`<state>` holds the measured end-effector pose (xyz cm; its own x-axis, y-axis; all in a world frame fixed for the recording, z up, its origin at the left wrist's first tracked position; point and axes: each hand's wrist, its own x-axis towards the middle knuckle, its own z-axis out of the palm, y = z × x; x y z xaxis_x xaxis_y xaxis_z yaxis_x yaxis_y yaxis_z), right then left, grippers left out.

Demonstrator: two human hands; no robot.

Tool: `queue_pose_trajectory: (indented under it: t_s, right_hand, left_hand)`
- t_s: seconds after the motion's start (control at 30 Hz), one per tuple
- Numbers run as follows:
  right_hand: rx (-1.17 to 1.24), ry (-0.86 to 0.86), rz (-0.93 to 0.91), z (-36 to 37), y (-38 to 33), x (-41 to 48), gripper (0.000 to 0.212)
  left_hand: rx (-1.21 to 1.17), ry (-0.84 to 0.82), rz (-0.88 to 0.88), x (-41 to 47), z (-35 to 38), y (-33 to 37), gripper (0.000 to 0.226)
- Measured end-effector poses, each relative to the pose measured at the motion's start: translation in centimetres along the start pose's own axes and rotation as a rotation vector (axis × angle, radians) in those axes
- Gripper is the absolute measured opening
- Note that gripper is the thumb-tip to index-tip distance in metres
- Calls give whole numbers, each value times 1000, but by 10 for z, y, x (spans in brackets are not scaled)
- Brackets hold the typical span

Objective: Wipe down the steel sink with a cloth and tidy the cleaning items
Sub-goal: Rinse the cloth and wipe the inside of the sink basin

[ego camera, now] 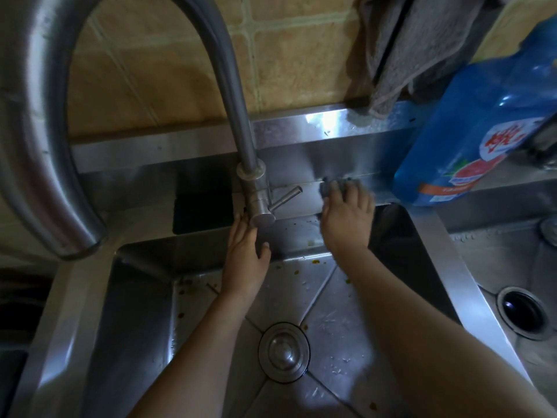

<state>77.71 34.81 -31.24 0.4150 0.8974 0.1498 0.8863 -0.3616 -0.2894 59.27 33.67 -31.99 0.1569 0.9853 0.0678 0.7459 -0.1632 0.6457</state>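
Observation:
A steel sink [144, 297] with a round drain plug [284, 351] fills the lower view; brown food specks dot its floor and back ledge. My right hand [346, 218] presses a small dark cloth [327, 188] against the steel back ledge, just right of the tap lever [286, 198]. The cloth is mostly hidden under my fingers. My left hand [245, 251] lies with straight fingers on the ledge at the tap base [259, 206], behind which its fingertips disappear.
The tall curved tap [39, 116] arches over the left. A blue detergent bottle [470, 140] stands on the right ledge. Grey towels [407, 49] hang on the tiled wall. A second basin with an open drain [523, 312] lies right. A dark slot [202, 212] sits left of the tap.

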Motion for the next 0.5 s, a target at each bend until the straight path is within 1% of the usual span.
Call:
queue_pose_trajectory:
  t_s: [0.17,0.23,0.33,0.37,0.5]
  right_hand:
    - [88,-60,-180,10,-52,-24,44]
    - [101,-83,-238,8,-49,-23,42]
    - [51,-114,-331,2,-25,-15,44]
    - [29,-113,-326,-1,-17,-12,45]
    - [-39,-94,-203,-13,21,4,46]
  left_hand:
    - [47,22,13,1,4,-2,59]
    - [63,26,5,1,5,-2,58]
    - [82,21,18,1,2,-4,57]
    - [81,17,22,2,2,-4,57]
    - [36,-13,-6,0,0,-2,56]
